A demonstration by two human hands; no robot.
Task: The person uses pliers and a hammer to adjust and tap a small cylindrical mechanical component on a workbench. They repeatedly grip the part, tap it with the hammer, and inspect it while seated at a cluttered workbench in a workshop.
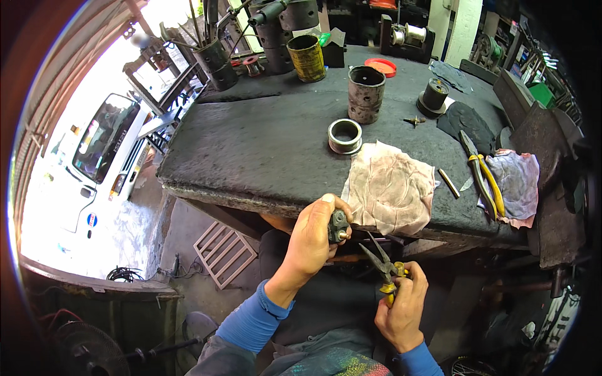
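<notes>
Taking the pale pink cloth at the front edge of the dark workbench as the landmark, the left hand is just off its near left corner, thumb and fingers clamped around a small dark metal part with a brass-coloured stub poking out. The right hand is nearer the wearer than the cloth, fingers closed on the yellow handles of long-nosed pliers; their jaws stand apart and point up toward the cloth (whether either tip touches the metal part is hard to tell). Just beyond the cloth's far left corner sits a metal ring, with a worn, upright cylinder behind it. A short rod lies just right of the cloth; farther right, a second pair of yellow-handled pliers rests partly on another stained rag.
</notes>
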